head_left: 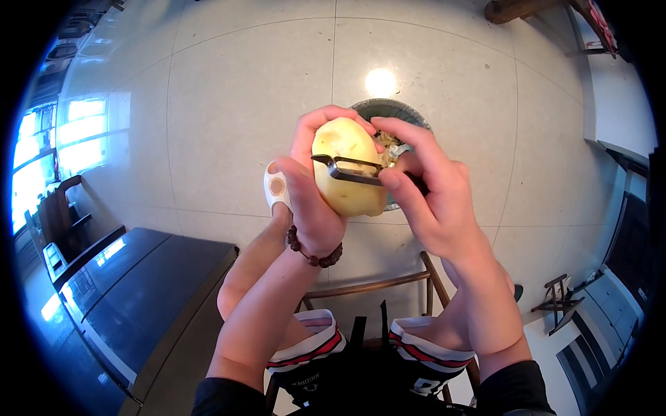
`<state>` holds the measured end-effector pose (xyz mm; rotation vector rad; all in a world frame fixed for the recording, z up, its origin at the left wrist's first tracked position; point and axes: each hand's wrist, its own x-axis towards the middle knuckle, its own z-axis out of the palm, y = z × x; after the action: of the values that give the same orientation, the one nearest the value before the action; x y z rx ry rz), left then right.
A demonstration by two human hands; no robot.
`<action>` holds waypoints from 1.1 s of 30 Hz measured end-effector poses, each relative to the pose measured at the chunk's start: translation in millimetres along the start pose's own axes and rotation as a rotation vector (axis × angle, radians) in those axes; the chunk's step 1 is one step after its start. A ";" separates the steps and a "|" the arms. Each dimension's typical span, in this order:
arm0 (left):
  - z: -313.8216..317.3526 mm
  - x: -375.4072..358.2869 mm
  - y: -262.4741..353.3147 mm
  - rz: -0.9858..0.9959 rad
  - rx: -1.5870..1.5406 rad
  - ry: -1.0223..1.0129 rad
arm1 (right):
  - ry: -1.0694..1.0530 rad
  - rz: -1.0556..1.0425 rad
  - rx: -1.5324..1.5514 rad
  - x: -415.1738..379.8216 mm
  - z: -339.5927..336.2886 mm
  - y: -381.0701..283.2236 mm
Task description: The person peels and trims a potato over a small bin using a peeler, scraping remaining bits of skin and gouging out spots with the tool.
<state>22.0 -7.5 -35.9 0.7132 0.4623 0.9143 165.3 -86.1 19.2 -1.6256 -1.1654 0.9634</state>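
Note:
A large peeled potato (347, 197), pale yellow with a few small dark spots, is held up in front of me. My left hand (316, 187) wraps round its left side and far end, with a dark beaded bracelet on the wrist. In my right hand (437, 191) is a black peeler (354, 172), its handle mostly hidden by the fingers. The peeler's head lies across the potato's upper face, with its pointed tip near the left edge. Below the hands stands a bin (388, 105), partly covered by them, with peelings (386, 142) inside.
A dark glossy table (146, 277) is at the left. A wooden stool or chair frame (368, 286) is between my legs. Wooden furniture legs (517, 8) show at the top right, and a small wooden stool (557, 301) at the right. Pale tiles (250, 90) cover the floor.

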 end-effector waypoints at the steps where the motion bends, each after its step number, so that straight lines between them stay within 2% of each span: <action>1: 0.4 0.0 0.4 0.006 0.001 -0.003 | -0.008 0.007 0.005 -0.3 0.3 -0.8; 5: 4.0 0.5 4.3 -0.011 0.102 0.008 | -0.023 0.013 0.008 0.1 0.6 -2.1; 10: 2.4 1.6 2.4 0.019 0.068 -0.031 | 0.019 -0.097 0.002 1.8 3.6 5.2; 14: 1.6 2.0 3.4 0.013 0.001 -0.078 | -0.001 -0.047 -0.028 0.1 0.1 -1.2; 20: 6.3 1.5 9.1 0.010 0.039 -0.065 | 0.042 -0.159 -0.007 -0.3 4.8 3.5; 33: 4.0 1.0 6.6 0.017 -0.031 -0.077 | 0.191 -0.345 -0.208 -1.2 13.5 8.0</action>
<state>21.5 -5.4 -28.4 0.7228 0.3734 0.9049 154.7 -85.6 7.6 -1.5683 -1.3891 0.4697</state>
